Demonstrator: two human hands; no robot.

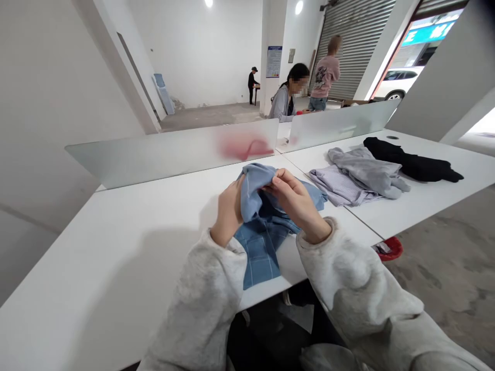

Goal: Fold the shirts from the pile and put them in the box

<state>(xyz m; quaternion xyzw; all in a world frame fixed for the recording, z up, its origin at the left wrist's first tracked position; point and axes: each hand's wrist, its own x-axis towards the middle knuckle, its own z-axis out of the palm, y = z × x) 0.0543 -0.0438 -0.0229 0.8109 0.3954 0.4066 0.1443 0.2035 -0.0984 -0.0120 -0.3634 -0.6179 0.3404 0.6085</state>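
A blue garment (260,252) with thin pale check lines lies bunched on the white table (154,221) in front of me, its lower part spread toward the near edge. My left hand (229,206) is closed on a raised fold, and cloth covers most of its fingers. On the other side of the fold, my right hand (292,198) pinches the cloth between thumb and fingers. Both hands are held just above the tabletop, close together. Which part of the garment they grip cannot be made out.
To the right lie a checked garment (340,185), a grey garment (367,170) and a black garment (413,162). Frosted dividers (174,152) line the table's far side. A red bin (392,249) stands below the right edge. A person (284,100) sits beyond; two others stand farther back.
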